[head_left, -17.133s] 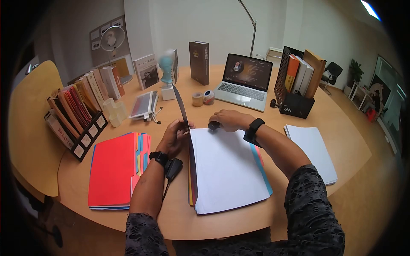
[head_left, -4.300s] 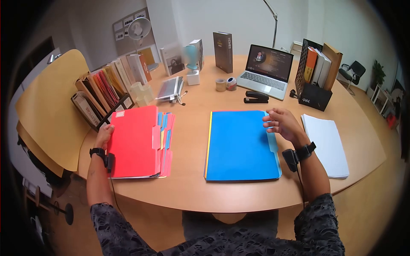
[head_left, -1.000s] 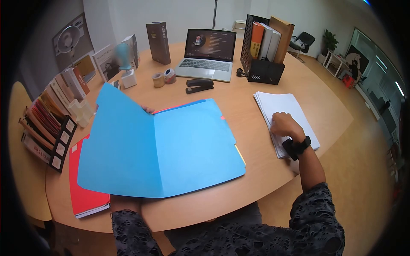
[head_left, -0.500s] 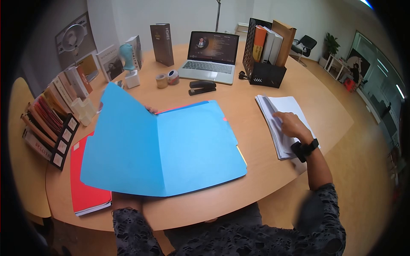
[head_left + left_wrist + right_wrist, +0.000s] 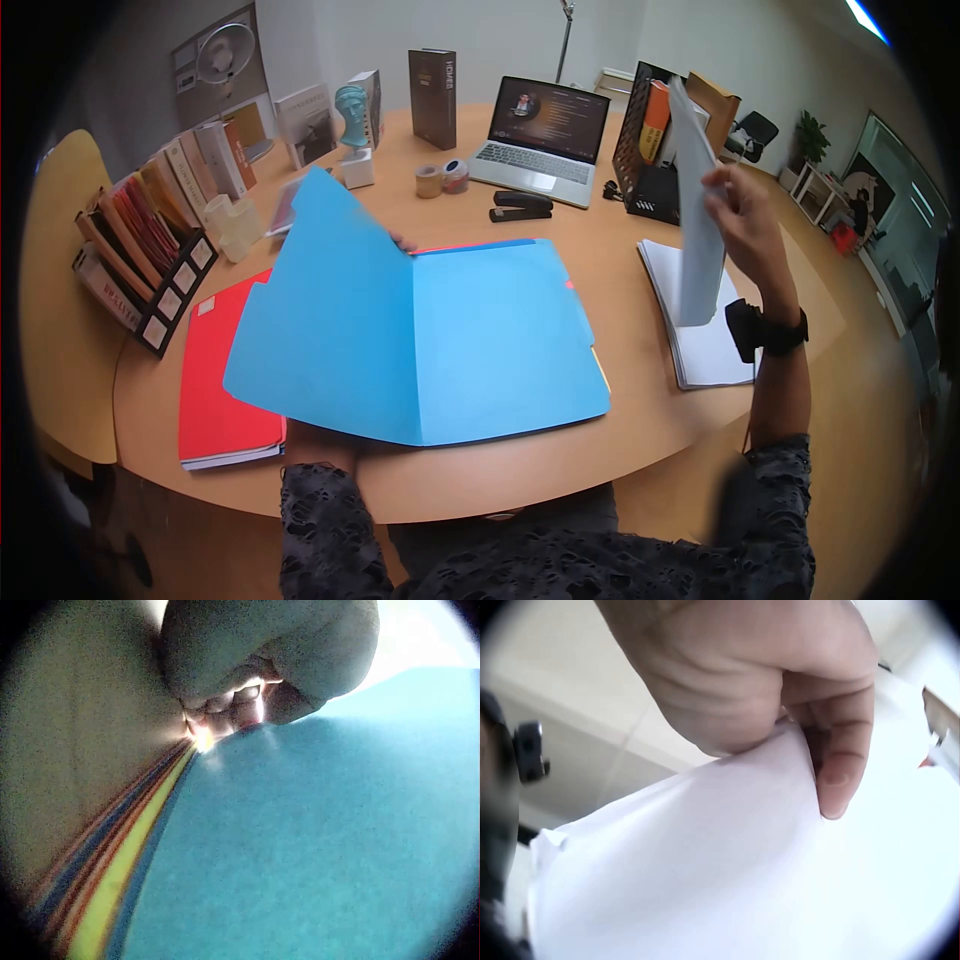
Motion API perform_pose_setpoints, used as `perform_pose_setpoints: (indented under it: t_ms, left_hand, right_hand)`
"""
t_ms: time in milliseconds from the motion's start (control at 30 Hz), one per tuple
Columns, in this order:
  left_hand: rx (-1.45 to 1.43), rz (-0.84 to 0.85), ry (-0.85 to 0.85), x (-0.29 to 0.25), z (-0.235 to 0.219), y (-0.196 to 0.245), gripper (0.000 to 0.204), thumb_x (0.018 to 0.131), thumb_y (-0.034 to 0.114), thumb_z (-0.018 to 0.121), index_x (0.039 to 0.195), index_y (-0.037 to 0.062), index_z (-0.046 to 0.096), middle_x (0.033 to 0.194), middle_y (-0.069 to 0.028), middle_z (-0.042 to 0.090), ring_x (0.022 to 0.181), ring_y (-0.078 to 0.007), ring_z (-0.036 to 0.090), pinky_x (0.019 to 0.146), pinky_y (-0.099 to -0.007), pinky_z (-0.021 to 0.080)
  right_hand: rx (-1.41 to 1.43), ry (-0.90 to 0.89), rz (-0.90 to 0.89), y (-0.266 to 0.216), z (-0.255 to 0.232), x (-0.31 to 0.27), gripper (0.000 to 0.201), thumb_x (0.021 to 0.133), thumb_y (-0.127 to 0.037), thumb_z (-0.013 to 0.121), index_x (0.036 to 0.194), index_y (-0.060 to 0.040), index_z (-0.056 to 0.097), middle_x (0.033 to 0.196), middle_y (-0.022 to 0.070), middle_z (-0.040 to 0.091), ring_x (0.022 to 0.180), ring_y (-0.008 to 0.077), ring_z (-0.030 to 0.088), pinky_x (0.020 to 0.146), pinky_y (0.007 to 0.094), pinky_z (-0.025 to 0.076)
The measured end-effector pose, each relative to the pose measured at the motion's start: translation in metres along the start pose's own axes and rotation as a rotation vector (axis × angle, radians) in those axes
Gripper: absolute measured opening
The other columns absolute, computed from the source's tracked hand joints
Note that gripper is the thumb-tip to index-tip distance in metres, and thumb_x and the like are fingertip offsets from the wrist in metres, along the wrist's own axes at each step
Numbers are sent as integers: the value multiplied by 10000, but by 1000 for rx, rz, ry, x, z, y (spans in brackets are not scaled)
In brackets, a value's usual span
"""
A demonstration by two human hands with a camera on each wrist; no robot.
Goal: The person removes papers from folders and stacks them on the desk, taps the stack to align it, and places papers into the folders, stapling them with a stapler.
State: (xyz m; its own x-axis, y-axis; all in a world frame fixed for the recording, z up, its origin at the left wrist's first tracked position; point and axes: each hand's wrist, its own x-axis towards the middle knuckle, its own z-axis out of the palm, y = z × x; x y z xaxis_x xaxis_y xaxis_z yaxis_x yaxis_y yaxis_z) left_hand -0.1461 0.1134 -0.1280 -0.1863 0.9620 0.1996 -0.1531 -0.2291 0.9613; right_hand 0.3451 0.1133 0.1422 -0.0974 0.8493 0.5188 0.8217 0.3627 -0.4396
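Observation:
A light blue file folder (image 5: 500, 340) lies open on the table, its left flap (image 5: 330, 320) raised at a slant. My left hand (image 5: 277, 645) is mostly hidden behind that flap in the head view. In the left wrist view its curled fingers hold the folder at the fold, above several coloured folder edges (image 5: 127, 847). At the right, my right hand (image 5: 750, 225) pinches white paper (image 5: 695, 250) by its upper edge between thumb and fingers. The paper hangs upright over the stack of white sheets (image 5: 705, 362).
Red folders (image 5: 225, 350) lie left, partly under the raised flap. A black stapler (image 5: 521, 206), tape rolls (image 5: 430, 181) and a laptop (image 5: 535, 170) stand behind. File holders (image 5: 165, 285) with folders stand left; a black book holder (image 5: 655, 195) rises behind the lifted paper.
My right hand has gripped paper from the stack and raised it upright. Half a second ago it was bending the sheets up. The open folder and left hand stay put.

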Motion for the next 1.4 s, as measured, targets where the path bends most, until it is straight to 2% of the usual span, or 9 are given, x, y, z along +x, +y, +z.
perform_pose_setpoints:
  t_ms: [67,167,233,367,467,667,867,1200,1400]
  left_hand:
    - [7,11,13,-1,-7,2,300,921,192,540,1148,16,627,1010,-86,671,863,-152,610,740,-300,515]
    - [14,32,33,-3,-15,8,298,922,193,540,1146,16,628,1009,-86,671,861,-152,610,739,-300,516]
    - [19,45,48,-4,-22,11,298,922,193,539,1144,16,628,1008,-86,671,860,-152,610,739,-300,516]
    - [27,65,91,-10,-37,15,296,922,194,539,1141,16,629,1005,-86,671,858,-152,610,737,-300,516]
    - [41,51,118,-20,-47,10,295,923,195,539,1139,16,630,1004,-86,672,857,-152,610,737,-300,516]
    - [70,40,143,-29,-56,5,292,924,196,538,1134,16,631,1000,-86,672,854,-152,610,735,-299,516]
    - [120,27,129,-32,-61,9,290,924,198,537,1129,16,632,997,-86,672,851,-151,609,733,-299,516]
    - [154,25,110,-32,-59,9,286,926,200,536,1121,16,635,991,-85,673,846,-151,609,729,-299,516]
    - [169,32,100,-32,-58,9,284,927,202,536,1117,15,636,988,-85,674,843,-151,609,728,-299,516]
  right_hand:
    - [680,45,-135,-23,11,6,206,886,-58,631,1087,-23,599,803,34,633,724,89,606,612,249,475]
    - [1001,-47,-123,-41,41,1,238,895,-66,641,1121,-22,577,857,-27,601,723,34,564,611,194,449]
    - [1052,-138,-61,-31,81,-5,329,892,-54,643,1204,-23,542,847,-34,586,692,26,543,606,176,438]
    - [1012,-436,219,-19,142,-44,540,847,-58,667,1333,34,450,867,63,623,713,87,598,602,217,469]
    - [940,-609,369,-17,156,-58,565,828,-62,662,1330,68,437,878,122,642,713,132,623,616,249,497]
    - [665,-746,386,-3,165,-50,434,839,-104,657,1206,95,535,864,124,662,694,128,630,596,238,503]
    - [649,-655,347,1,164,-49,231,836,-119,624,966,73,633,815,86,644,686,117,606,593,250,488]
    - [679,-679,284,-14,167,-61,308,826,-141,632,1015,100,593,848,115,629,699,137,603,605,268,484]
    - [652,-745,297,-14,165,-61,277,866,-141,641,1053,61,604,849,70,628,693,101,580,604,242,466]
